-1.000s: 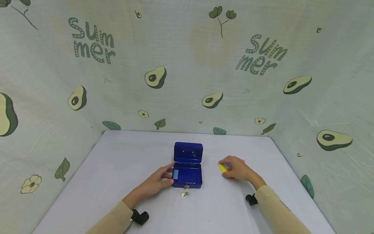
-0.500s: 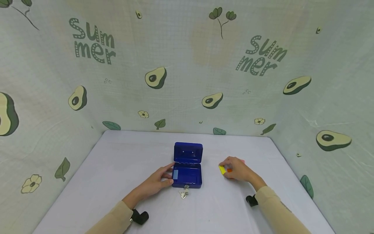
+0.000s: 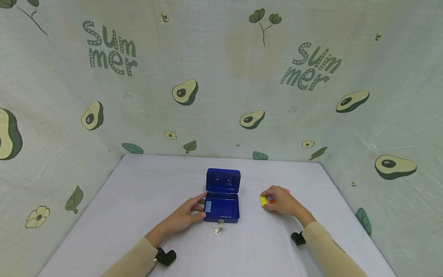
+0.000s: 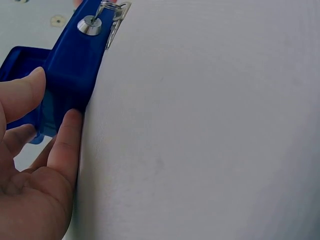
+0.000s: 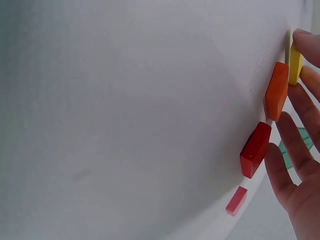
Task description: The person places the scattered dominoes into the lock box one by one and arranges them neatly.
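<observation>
One yellow block [image 3: 263, 201], lower right of centre, pinched by fingers of right hand [image 3: 282, 200] | fingers of left hand [image 3: 181, 218] spread against open blue box [image 3: 225, 207], lower centre, on counter [image 3: 155, 184]

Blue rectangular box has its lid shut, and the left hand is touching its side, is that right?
Not quite: the head view shows the blue rectangular box with its lid open, and the left hand is touching the box's side.

Both arms [image 3: 133, 258] are stretched forward, well apart.
The left hand [image 3: 181, 219] is spread, thumb [image 4: 24, 92] parted from fingers [image 4: 67, 147]; the right hand [image 3: 282, 201] is set in a pinch, other fingers [image 5: 296, 145] fanned out.
</observation>
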{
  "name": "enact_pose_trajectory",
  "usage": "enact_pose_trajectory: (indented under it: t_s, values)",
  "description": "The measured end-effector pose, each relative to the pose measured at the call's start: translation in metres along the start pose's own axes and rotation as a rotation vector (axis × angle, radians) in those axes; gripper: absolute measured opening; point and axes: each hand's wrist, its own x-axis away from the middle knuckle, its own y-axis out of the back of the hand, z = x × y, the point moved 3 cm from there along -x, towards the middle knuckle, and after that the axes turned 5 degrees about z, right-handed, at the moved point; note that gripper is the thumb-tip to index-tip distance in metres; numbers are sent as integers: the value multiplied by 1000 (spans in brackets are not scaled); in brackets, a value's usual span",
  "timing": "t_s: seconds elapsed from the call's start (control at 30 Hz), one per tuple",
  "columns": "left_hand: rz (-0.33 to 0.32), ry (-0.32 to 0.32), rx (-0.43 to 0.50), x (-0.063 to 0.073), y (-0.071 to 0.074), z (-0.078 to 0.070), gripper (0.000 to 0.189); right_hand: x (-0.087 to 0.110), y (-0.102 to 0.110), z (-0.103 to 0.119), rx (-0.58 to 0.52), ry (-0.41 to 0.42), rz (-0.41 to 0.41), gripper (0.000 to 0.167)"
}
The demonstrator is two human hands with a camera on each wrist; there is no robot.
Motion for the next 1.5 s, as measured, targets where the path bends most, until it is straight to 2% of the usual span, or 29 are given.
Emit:
enact_pose_trajectory:
  t_s: [0.37, 1.07, 1.5]
  values:
    - [7, -1, -1, 1, 0, 2, 74, -2, 4, 20, 28, -33, -79, 37]
    - [13, 2, -1, 1, 0, 2, 74, -5, 4, 74, -15, 33, -141, 38]
    - [19, 2, 9, 1, 0, 2, 74, -10, -8, 99, -46, 83, -146, 38]
